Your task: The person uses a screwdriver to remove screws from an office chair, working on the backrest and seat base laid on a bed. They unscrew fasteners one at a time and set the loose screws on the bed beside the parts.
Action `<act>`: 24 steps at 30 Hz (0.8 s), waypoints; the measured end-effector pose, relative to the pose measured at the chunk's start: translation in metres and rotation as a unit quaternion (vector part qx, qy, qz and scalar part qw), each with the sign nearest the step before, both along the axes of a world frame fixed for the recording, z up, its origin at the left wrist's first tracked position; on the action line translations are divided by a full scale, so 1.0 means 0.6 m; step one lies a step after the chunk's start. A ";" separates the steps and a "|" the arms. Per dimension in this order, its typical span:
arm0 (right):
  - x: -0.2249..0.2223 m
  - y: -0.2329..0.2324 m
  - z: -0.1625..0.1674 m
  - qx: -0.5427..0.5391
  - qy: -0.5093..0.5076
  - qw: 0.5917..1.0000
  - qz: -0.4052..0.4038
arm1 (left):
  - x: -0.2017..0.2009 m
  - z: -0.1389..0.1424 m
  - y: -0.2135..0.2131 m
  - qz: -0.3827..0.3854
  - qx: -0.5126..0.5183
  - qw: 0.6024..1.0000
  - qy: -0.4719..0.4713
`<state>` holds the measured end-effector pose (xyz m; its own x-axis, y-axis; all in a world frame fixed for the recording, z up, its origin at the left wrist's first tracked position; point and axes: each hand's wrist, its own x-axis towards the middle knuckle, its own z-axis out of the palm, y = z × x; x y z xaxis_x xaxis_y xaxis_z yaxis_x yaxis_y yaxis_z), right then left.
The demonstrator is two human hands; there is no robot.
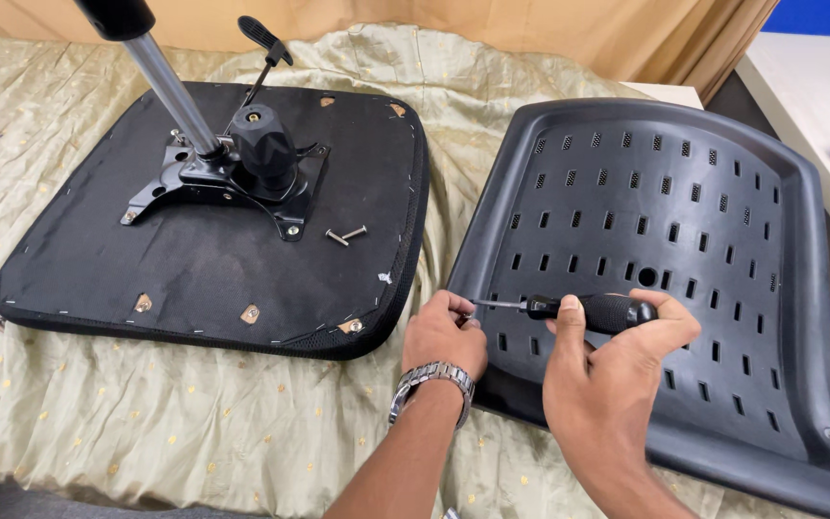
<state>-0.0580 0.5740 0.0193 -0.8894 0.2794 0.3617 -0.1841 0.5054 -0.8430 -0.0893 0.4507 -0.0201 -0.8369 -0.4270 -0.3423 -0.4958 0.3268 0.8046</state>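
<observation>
From the head camera, the black-handled screwdriver [578, 310] lies almost level just beyond the wrists, its long axis running left to right: the thick ribbed grip sits to the right, the thin metal shaft points left. The shaft tip meets the near left rim of the black perforated plastic chair backrest shell [703, 183], which fills the right half of the scene on the wrinkled olive-gold cloth [98, 423].

The right hand [607, 370] is closed around the screwdriver grip, fingers curled over the top and thumb raised along its near side. The left hand [444, 332], with a silver metal wristwatch [431, 383] on its wrist, is pinched narrow at the shaft tip, fingertips gathered against the shell's edge; whether a screw sits between them cannot be told. Both hands lie close together, the left one nearer the tip, the right one nearer the handle's end.

To the far left lies the upturned black fabric-covered seat pad [194, 279], carrying a black metal tilt mechanism [242, 173] and a chrome gas-lift column [170, 91]. Two loose silver bolts [345, 234] rest on the pad just right of the mechanism.
</observation>
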 end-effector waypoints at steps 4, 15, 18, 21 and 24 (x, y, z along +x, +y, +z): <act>0.006 -0.006 -0.001 -0.060 -0.011 0.998 0.001 | 0.009 -0.002 0.000 -0.012 -0.042 0.999 0.019; 0.006 0.023 -0.019 -0.195 -0.068 0.978 -0.039 | 0.018 -0.037 0.007 0.056 -0.083 0.987 0.128; 0.006 0.030 -0.014 -0.109 -0.035 0.993 -0.004 | 0.011 -0.035 0.005 0.054 -0.071 0.991 0.100; 0.011 0.027 -0.012 -0.088 0.018 0.996 0.005 | 0.009 -0.035 0.003 0.066 -0.061 0.991 0.102; 0.009 0.024 -0.013 -0.106 0.026 0.994 0.004 | 0.007 -0.043 0.004 0.088 -0.043 0.988 0.118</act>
